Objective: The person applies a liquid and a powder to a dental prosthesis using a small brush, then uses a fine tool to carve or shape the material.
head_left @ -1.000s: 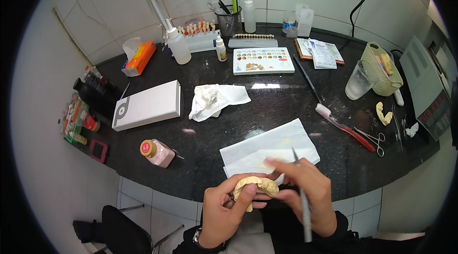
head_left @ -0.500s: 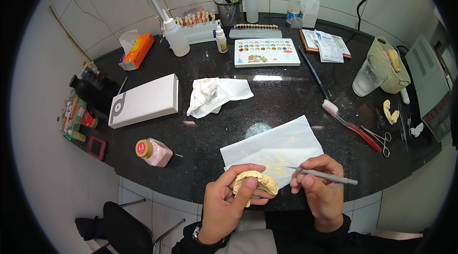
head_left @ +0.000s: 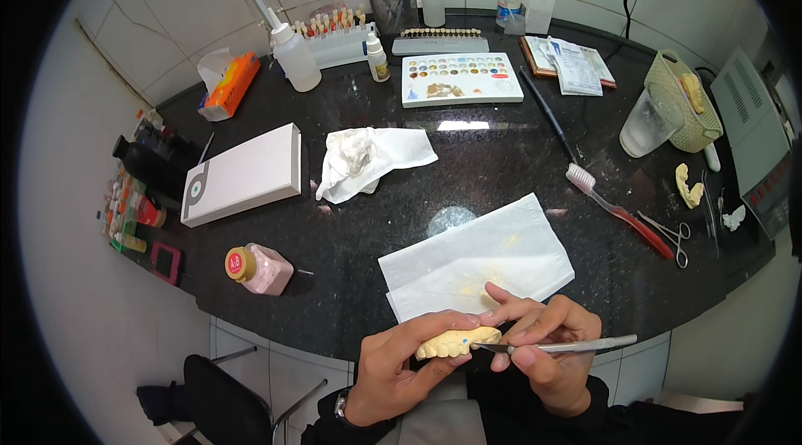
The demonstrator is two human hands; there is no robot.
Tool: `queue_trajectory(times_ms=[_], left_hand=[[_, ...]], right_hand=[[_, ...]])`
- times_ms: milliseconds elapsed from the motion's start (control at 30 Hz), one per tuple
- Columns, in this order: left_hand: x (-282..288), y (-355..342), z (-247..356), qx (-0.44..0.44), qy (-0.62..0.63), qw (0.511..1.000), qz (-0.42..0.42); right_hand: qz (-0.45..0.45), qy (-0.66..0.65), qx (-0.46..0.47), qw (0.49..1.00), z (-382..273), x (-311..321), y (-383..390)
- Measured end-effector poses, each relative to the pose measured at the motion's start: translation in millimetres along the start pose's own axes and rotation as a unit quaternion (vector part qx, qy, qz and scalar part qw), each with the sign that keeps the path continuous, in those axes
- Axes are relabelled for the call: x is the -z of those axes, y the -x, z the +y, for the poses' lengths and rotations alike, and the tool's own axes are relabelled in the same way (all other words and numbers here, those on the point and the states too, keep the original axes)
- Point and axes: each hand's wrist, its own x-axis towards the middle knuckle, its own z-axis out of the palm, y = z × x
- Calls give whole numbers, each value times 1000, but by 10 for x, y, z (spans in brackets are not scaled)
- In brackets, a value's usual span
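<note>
My left hand point(head_left: 388, 366) grips a pale yellow plaster dental cast point(head_left: 443, 343), turned so its row of teeth shows, with a small blue mark at its right part. My right hand point(head_left: 551, 353) holds a slim metal knife point(head_left: 593, 345) between thumb and fingers, its blade at the cast's right part beside the mark; one finger reaches up over the paper behind. Just beyond both hands lies a folded white paper sheet point(head_left: 468, 253) with yellowish dust on it.
Around the dark counter point(head_left: 334, 261) are a pink bottle point(head_left: 267, 274), white box point(head_left: 242, 173), crumpled tissue point(head_left: 372, 161), paint palette point(head_left: 462, 79), red-handled brush point(head_left: 639, 240), scissor-like clamp point(head_left: 677, 236), second cast point(head_left: 689, 190), cup point(head_left: 647, 127) and basket point(head_left: 697, 123). A chair point(head_left: 217, 395) stands lower left.
The cast has been tilted from lying flat in my left hand to show its side. My right hand has brought the knife down and leftward onto the cast.
</note>
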Motion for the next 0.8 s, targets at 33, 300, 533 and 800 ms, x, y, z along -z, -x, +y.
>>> queue_trajectory(times_ms=[33, 300, 533, 800], left_hand=[[-1, 0, -5, -4, 4, 1000, -2], [14, -24, -6, -4, 16, 999, -33], [30, -27, -29, -17, 24, 999, -43], [44, -32, -28, -28, 22, 998, -50]], right_hand=[[6, -3, -8, 1000, 8, -6, 6], [11, -52, -54, 997, -29, -9, 29], [3, -81, -89, 993, -41, -10, -8], [-23, -37, -58, 997, -5, 7, -21]])
